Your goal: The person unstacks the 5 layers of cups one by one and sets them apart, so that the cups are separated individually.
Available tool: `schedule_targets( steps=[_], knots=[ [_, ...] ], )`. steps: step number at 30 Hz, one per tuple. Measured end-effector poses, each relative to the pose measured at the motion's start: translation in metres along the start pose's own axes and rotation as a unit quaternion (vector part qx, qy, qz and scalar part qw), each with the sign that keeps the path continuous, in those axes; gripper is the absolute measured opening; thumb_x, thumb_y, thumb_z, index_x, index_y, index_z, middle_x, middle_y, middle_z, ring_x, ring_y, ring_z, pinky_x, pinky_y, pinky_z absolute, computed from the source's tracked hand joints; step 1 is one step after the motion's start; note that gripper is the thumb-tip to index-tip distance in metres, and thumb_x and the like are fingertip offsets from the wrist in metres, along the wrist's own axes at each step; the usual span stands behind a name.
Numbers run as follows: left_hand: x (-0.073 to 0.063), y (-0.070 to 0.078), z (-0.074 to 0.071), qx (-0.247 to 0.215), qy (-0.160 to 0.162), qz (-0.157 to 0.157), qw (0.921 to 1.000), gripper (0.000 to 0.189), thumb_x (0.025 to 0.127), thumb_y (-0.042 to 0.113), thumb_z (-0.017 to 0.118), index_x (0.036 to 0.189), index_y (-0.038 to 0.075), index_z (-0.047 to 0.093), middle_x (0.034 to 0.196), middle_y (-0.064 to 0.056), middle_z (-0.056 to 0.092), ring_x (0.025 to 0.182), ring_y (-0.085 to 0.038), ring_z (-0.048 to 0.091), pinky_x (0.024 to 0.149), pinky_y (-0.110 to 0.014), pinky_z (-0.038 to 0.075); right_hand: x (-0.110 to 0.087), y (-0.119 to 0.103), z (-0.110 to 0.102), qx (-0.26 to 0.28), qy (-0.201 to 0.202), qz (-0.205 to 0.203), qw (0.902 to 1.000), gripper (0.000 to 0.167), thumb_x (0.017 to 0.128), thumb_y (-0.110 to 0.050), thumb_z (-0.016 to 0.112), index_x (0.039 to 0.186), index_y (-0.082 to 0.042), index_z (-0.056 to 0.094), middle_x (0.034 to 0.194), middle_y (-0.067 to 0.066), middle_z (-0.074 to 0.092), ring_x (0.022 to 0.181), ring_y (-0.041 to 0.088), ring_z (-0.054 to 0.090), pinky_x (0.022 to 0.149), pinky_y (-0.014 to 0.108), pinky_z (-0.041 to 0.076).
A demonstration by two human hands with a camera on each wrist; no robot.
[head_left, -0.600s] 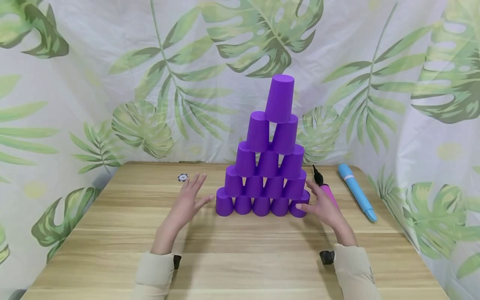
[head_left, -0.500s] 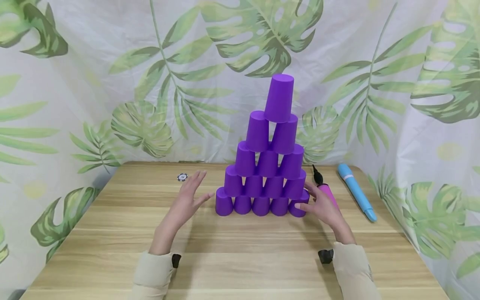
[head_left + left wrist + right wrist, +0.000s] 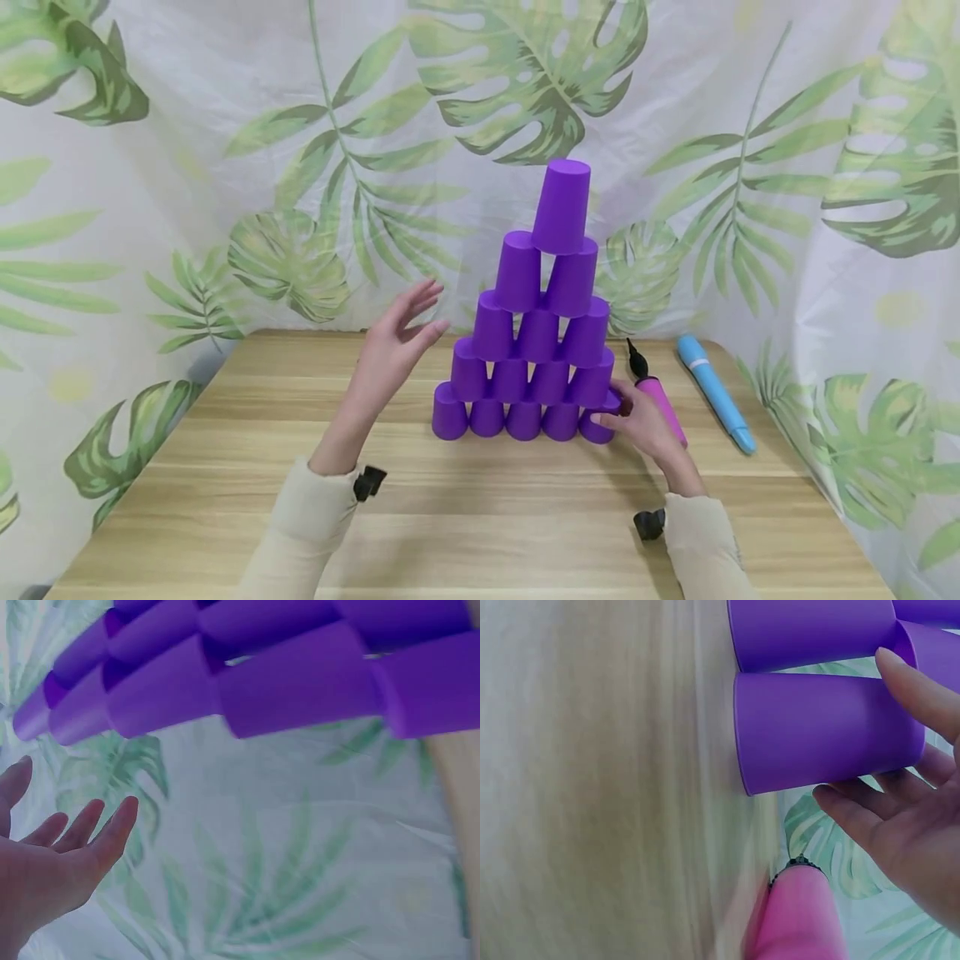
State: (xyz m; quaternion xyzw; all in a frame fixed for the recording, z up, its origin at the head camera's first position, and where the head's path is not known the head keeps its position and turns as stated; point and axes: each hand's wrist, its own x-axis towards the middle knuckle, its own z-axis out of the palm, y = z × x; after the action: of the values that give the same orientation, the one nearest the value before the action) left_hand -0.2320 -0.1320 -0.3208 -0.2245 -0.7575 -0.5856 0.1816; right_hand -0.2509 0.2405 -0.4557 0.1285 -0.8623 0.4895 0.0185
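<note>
Upside-down purple cups (image 3: 537, 335) stand stacked as a pyramid, narrowing to a single top cup (image 3: 562, 207). My right hand (image 3: 647, 421) is at the bottom right cup (image 3: 825, 731), thumb across its near side and fingers around its outer side. Part of those fingers is hidden behind the cup in the right wrist view. My left hand (image 3: 393, 350) is raised in the air left of the pyramid, apart from the cups. Its fingers (image 3: 112, 832) are loosely bent, with nothing between them and the thumb.
A pink pump (image 3: 662, 410) with a black nozzle lies right beside my right hand. Farther right lies a light blue stick-shaped tube (image 3: 716, 393). Both are on the wooden table (image 3: 465, 517), which has a leaf-print curtain (image 3: 180, 167) behind it.
My left hand has risen and moved slightly right, now covering the spot where the poker chip showed. The right hand's fingers have drawn in a little at the bottom cup. The pyramid stays put.
</note>
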Motion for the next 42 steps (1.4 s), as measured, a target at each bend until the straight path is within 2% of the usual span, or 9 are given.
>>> schedule_targets(
  steps=[4,6,11,13,18,23,28,34,42],
  knots=[
    [0.035,0.035,0.008,-0.010,-0.012,0.038,0.9991,0.057,0.092,0.018,0.066,0.145,0.020,0.044,0.142,-0.002,0.050,0.131,-0.018,0.046,0.101,-0.034,0.045,-0.004,-0.017,0.000,0.019,0.001,-0.007,0.9998,0.061,0.083,-0.001,0.073,0.135,0.011,0.045,0.117,0.028,0.060,0.102,0.037,0.061,0.079,0.026,0.052],
    [0.049,0.060,0.011,-0.025,-0.025,0.048,0.9982,0.058,0.093,0.016,0.064,0.147,0.017,0.041,0.143,-0.005,0.048,0.132,-0.020,0.044,0.103,-0.033,0.044,-0.006,-0.025,0.000,0.016,0.000,-0.005,0.9999,0.059,0.083,0.000,0.072,0.134,0.011,0.045,0.116,0.028,0.060,0.103,0.038,0.061,0.080,0.025,0.052],
    [0.074,0.114,0.023,-0.052,-0.068,0.039,0.9956,0.062,0.095,0.014,0.062,0.150,0.013,0.033,0.147,-0.011,0.043,0.135,-0.021,0.040,0.106,-0.030,0.040,-0.001,0.003,0.005,0.021,-0.001,-0.012,0.9997,0.062,0.082,-0.006,0.075,0.136,0.004,0.046,0.117,0.023,0.061,0.105,0.034,0.061,0.082,0.026,0.052],
    [0.087,0.115,0.032,-0.051,-0.081,0.033,0.9949,0.065,0.094,0.018,0.063,0.151,0.016,0.032,0.147,-0.009,0.043,0.135,-0.020,0.040,0.106,-0.028,0.039,0.002,0.017,0.007,0.025,0.001,-0.017,0.9995,0.063,0.081,-0.009,0.076,0.136,0.003,0.046,0.117,0.022,0.061,0.105,0.034,0.061,0.083,0.027,0.053],
    [0.117,0.102,0.054,-0.046,-0.106,-0.011,0.9933,0.076,0.088,0.033,0.070,0.151,0.030,0.028,0.145,0.000,0.044,0.135,-0.019,0.038,0.107,-0.034,0.038,-0.001,0.020,0.007,0.028,0.003,-0.020,0.9994,0.064,0.081,-0.006,0.076,0.136,0.006,0.045,0.116,0.024,0.061,0.105,0.037,0.061,0.083,0.029,0.053],
    [0.132,0.098,0.065,-0.022,-0.109,-0.053,0.9923,0.084,0.083,0.040,0.074,0.151,0.030,0.027,0.141,0.002,0.046,0.133,-0.021,0.041,0.106,-0.038,0.038,0.000,0.021,0.008,0.023,0.001,-0.026,0.9994,0.064,0.081,-0.003,0.075,0.136,0.006,0.044,0.118,0.024,0.060,0.107,0.037,0.060,0.085,0.034,0.053],
    [0.140,0.098,0.070,-0.028,-0.109,-0.060,0.9918,0.082,0.082,0.033,0.076,0.149,0.021,0.031,0.138,-0.006,0.049,0.125,-0.022,0.050,0.099,-0.036,0.045,0.002,0.021,0.009,0.015,0.003,-0.048,0.9987,0.065,0.081,-0.003,0.075,0.136,0.007,0.044,0.117,0.024,0.060,0.107,0.039,0.060,0.086,0.043,0.053],
    [0.142,0.092,0.072,-0.026,-0.118,-0.070,0.9903,0.078,0.081,0.031,0.078,0.147,0.021,0.037,0.133,-0.005,0.053,0.120,-0.020,0.053,0.095,-0.035,0.048,0.001,0.023,0.010,0.014,-0.002,-0.037,0.9992,0.066,0.079,-0.001,0.076,0.137,0.005,0.045,0.119,0.023,0.059,0.109,0.038,0.059,0.089,0.042,0.052],
    [0.146,0.092,0.073,-0.020,-0.117,-0.045,0.9919,0.068,0.080,0.027,0.078,0.140,0.016,0.047,0.124,-0.007,0.060,0.108,-0.019,0.059,0.087,-0.035,0.052,0.000,0.023,0.008,0.015,-0.010,-0.052,0.9985,0.067,0.080,-0.001,0.075,0.139,0.003,0.042,0.123,0.024,0.056,0.110,0.039,0.058,0.091,0.049,0.050]
  ],
)
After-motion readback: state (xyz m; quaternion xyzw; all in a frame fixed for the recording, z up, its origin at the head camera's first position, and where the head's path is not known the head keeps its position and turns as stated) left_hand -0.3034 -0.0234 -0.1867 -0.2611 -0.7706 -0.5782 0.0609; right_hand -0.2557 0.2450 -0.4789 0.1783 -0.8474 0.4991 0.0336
